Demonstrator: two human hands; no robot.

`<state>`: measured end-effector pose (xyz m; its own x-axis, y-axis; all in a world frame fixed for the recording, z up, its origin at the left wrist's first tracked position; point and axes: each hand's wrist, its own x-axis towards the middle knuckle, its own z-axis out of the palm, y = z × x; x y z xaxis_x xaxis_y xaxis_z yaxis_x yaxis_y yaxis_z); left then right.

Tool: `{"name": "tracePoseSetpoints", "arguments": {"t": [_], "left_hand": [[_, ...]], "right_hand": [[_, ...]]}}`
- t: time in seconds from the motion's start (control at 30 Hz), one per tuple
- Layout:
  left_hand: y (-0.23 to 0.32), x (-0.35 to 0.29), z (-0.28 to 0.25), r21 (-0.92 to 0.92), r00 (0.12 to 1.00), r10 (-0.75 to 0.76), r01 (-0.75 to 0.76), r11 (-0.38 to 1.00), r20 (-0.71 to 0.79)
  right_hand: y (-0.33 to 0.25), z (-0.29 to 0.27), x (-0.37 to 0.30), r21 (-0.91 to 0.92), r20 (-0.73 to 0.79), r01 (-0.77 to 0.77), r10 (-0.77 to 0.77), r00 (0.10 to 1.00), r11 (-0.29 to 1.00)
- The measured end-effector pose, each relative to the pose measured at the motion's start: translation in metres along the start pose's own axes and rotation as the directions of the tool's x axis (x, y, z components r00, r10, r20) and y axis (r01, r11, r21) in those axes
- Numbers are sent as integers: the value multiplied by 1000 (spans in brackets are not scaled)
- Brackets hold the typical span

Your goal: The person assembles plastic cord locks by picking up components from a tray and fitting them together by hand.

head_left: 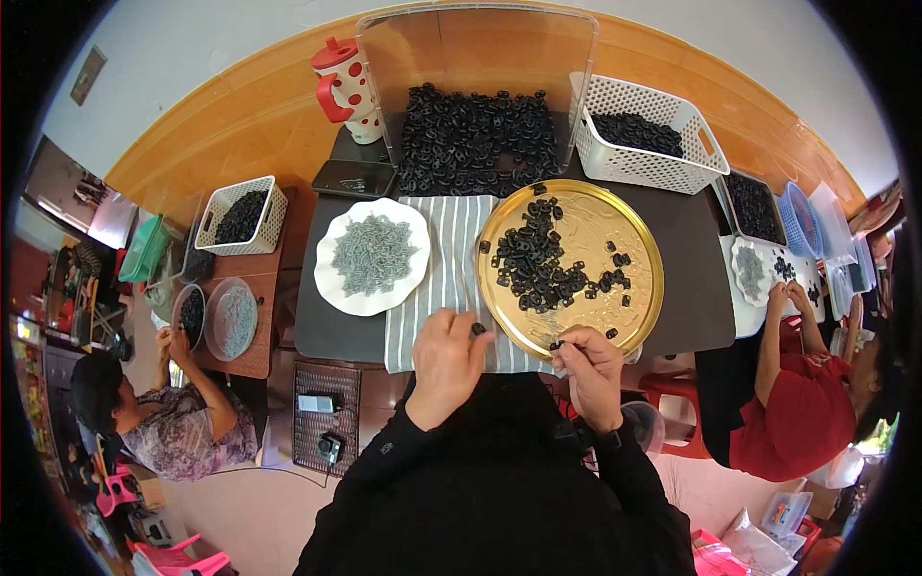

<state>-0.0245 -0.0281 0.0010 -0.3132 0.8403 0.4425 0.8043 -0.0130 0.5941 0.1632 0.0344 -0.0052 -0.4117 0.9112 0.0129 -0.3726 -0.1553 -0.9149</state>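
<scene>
My left hand (pixel 446 363) is closed over the striped cloth (pixel 451 274) at the table's near edge. A small black plastic piece (pixel 477 329) sits at its thumb and forefinger. My right hand (pixel 593 372) pinches another small black plastic piece (pixel 555 346) at the near rim of the round gold tray (pixel 657 274). On that tray lies a heap of like black pieces (pixel 528 252), with several scattered to its right. Left of the cloth, a white scalloped plate (pixel 328 288) bears a pile of small grey parts (pixel 373 253), too fine to make out singly.
Behind stand a clear bin of black pieces (pixel 475 139), a white basket (pixel 658 171), a phone (pixel 353 178) and a red-lidded tumbler (pixel 346 91). One person (pixel 182 422) works at the left table, another (pixel 797 403) at the right.
</scene>
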Motion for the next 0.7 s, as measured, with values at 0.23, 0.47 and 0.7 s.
{"name": "tracePoseSetpoints", "arguments": {"t": [0.23, 0.47, 0.7], "left_hand": [[-22, 7, -8, -113, 964, 28, 2, 994, 266], [-33, 1, -5, -711, 800, -271, 600, 366, 536], [-27, -4, 7, -801, 783, -257, 597, 55, 566]], "right_hand": [[2, 8, -1, -9, 30, -110, 110, 993, 994], [8, 20, 0, -200, 101, -88, 110, 989, 976], [18, 35, 9, -221, 177, -70, 110, 978, 973]]}}
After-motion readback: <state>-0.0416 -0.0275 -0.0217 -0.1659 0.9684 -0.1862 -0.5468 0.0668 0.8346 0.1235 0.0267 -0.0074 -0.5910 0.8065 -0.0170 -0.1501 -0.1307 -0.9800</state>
